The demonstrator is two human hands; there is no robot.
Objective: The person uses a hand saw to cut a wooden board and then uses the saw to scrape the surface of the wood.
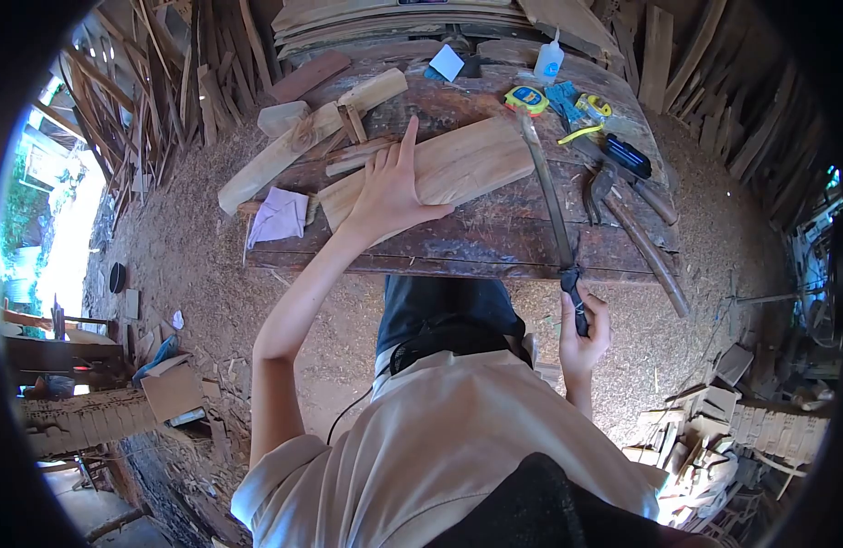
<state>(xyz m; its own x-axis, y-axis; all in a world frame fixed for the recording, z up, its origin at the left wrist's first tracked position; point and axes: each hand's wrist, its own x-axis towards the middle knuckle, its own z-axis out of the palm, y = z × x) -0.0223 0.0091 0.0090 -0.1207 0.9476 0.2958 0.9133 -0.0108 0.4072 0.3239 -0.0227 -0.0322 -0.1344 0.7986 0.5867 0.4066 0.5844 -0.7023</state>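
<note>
Apparent bracing step: left hand (387, 194), fingers spread, over the board (481, 160), upper centre; right hand (587, 342), fingers wrapped round the long tool's (548, 189) handle (571, 280), right of centre. Next calls for steady pressure.

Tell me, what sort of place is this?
Probably a woodworking shop: a plank and a hammer lie on a worn bench, with rough boards standing beyond it.

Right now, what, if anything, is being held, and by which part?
The right hand holds the long metal tool by its dark handle; the left hand rests spread on the wooden board.
</note>
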